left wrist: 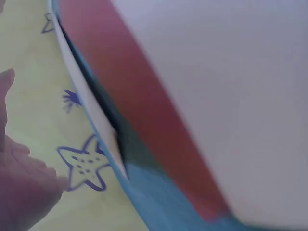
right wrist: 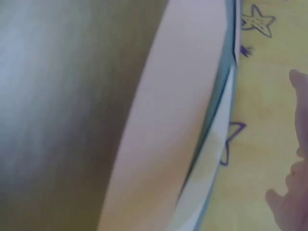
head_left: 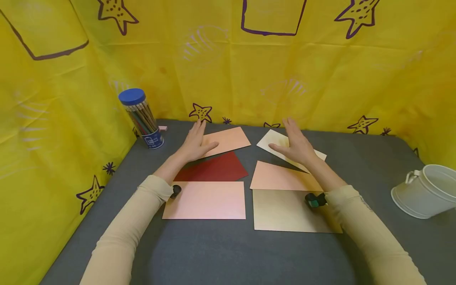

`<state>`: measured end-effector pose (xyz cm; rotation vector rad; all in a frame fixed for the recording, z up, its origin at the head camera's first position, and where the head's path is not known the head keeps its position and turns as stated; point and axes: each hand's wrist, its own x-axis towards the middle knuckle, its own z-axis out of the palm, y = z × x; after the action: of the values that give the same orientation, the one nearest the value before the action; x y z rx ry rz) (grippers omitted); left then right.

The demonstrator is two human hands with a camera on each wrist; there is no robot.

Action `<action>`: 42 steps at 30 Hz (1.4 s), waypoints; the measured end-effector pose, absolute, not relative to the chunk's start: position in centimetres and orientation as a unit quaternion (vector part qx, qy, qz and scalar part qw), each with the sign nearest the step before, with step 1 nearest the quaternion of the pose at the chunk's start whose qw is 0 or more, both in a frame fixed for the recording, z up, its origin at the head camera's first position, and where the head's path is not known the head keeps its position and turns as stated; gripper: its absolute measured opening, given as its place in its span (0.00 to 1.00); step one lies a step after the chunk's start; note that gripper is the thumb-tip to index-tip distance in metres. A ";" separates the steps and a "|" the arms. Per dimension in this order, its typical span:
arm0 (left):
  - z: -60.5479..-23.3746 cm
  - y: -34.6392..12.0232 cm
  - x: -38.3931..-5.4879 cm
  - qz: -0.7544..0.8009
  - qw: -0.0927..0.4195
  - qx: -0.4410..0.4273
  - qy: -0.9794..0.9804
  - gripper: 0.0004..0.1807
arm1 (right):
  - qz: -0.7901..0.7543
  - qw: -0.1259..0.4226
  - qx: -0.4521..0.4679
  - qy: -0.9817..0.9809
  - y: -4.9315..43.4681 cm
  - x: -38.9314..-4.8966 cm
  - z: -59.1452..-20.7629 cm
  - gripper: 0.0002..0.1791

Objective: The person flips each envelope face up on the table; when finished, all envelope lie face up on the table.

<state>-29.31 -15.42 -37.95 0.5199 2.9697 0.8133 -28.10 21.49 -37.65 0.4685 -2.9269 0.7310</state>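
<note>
Both hands hover over rectangular paper cards laid out in two columns. My left hand (head_left: 194,144), fingers straight and thumb spread, is over the far-left peach card (head_left: 231,138) and covers its left end. Below that lie a dark red card (head_left: 217,168) and a pale pink card (head_left: 213,200), which overlaps the red one. On the other side my right hand (head_left: 297,146) spreads its thumb and straight fingers above a cream card (head_left: 268,138). Nearer are a peach card (head_left: 274,177) and a shiny beige-gold card (head_left: 281,209), partly hidden by the right forearm. Neither hand holds anything.
A blue-lidded tub of pencils (head_left: 144,122) stands at the back left beside a small pink block (head_left: 163,128). At the right edge is a white metal bucket (head_left: 409,194). Yellow cloth (head_left: 221,71) with drawn stars surrounds the dark grey table (head_left: 210,253).
</note>
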 end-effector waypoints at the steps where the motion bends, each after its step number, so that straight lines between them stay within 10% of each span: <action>1: -38.1 -15.8 -29.3 0.262 0.020 0.172 0.949 0.54 | 0.249 0.034 0.163 -0.954 21.2 -28.2 -37.8 0.58; 17: -39.5 -20.3 -29.3 0.212 0.143 0.205 0.945 0.57 | 0.269 -0.092 0.283 -0.916 15.6 -30.8 -39.8 0.46; 42: -39.9 -21.5 -29.3 0.149 0.154 0.184 0.959 0.54 | 0.227 -0.111 0.296 -0.921 12.9 -32.8 -40.6 0.42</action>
<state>-29.27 -21.51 -39.88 0.5278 2.7493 0.4265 -32.80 12.94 -40.63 1.0029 -3.1178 0.7684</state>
